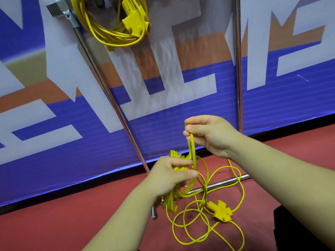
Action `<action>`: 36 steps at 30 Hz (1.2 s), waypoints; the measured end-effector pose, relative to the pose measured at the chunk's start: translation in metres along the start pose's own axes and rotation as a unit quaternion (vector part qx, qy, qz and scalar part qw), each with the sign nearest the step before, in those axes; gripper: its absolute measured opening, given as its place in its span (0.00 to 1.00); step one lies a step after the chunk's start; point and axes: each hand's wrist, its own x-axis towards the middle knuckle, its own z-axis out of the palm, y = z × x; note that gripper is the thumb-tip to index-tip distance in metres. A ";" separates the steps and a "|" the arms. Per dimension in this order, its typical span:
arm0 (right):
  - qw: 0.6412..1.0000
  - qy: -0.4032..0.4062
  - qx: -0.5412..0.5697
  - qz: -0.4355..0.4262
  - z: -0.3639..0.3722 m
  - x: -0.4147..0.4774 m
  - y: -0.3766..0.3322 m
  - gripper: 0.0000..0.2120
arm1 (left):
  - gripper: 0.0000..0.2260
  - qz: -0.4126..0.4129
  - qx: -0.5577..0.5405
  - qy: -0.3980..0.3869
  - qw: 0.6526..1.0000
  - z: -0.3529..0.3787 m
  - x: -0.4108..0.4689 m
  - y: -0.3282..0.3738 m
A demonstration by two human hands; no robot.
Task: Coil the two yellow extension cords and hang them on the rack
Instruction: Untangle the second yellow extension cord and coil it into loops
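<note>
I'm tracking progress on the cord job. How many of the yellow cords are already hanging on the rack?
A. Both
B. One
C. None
B. One coiled cord hangs from the top of the rack, while the second cord is only partly coiled: the left hand holds its gathered loops, the right hand pinches a strand, and the rest lies loose on the red floor.

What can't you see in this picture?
- Head view: the top of the hung cord and its hook, cut off by the upper edge.
- Loops inside the left hand, hidden by fingers.
- Floor cord, lower loop cut off by the bottom edge.
- Rack top, out of frame.
</note>
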 end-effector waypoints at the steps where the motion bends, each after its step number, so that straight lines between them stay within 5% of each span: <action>1: 1.000 0.003 0.004 0.000 0.001 0.000 0.000 0.07 | 0.15 0.004 0.002 -0.010 1.000 0.004 0.001 0.001; 7: 0.999 -0.002 -0.021 -0.030 -0.007 -0.002 -0.008 0.08 | 0.04 0.014 0.013 0.029 0.999 0.009 0.008 0.003; 10: 0.988 0.017 -0.141 -0.066 -0.021 -0.004 -0.009 0.09 | 0.04 0.027 -0.027 0.089 0.995 -0.003 0.008 0.006; 15: 0.890 -0.001 -0.448 -0.086 -0.051 -0.009 0.017 0.13 | 0.08 0.066 -0.204 0.197 0.957 -0.032 0.001 0.017; 21: 0.852 -0.106 -0.512 -0.028 -0.053 -0.018 0.056 0.17 | 0.05 0.115 -0.372 0.213 0.896 -0.045 -0.004 0.039; 30: 0.923 -0.125 -0.362 -0.048 -0.024 -0.004 0.078 0.12 | 0.06 0.126 -0.461 0.216 0.851 -0.063 -0.005 0.033; 36: 0.949 0.047 -0.298 -0.094 -0.006 0.005 0.064 0.10 | 0.07 0.058 -0.414 0.270 0.867 -0.082 -0.008 0.008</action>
